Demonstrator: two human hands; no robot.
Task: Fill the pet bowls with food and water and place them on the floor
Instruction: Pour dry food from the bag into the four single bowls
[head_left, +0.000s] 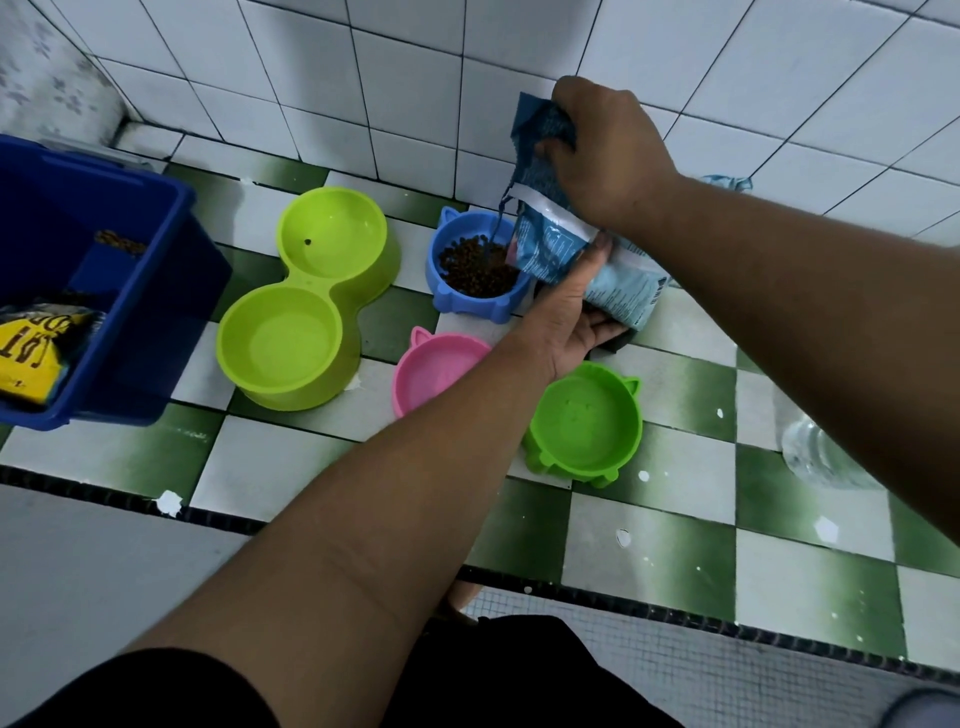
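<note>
Floor (649, 535) of green and white tiles, white-tiled wall (363, 78) behind. All bowls stand on the floor.

Blue bowl (435, 260), nearest the wall, holds dark kibble (475, 273). Bag (621, 293), pale blue, tilted with its torn mouth down over the bowl's right rim; a strip of the bag hangs into the kibble.

Right hand (608, 150): up by the wall, fingers clamped round the bag's raised, crumpled end.

Left hand (563, 317): palm up under the bag's lower part, thumb up the near face, fingers (610, 328) beneath, bag pinched between them. Hand sits just right of the blue bowl.

Double bowl (306, 299), lime, left of the blue bowl; two round basins, one dark speck in the far basin. Cannot tell whether either basin holds water.

Pink bowl (431, 376), near side of the blue bowl, partly hidden by the left forearm; no kibble showing.

Green bowl (587, 415), right of the pink one, just beside it; no kibble showing.

Blue bin (156, 291) at far left, close to the camera. Inside: a yellow bag (26, 358) and some loose kibble.

Clear bottle (815, 460) at right edge, partly hidden by the right forearm.
</note>
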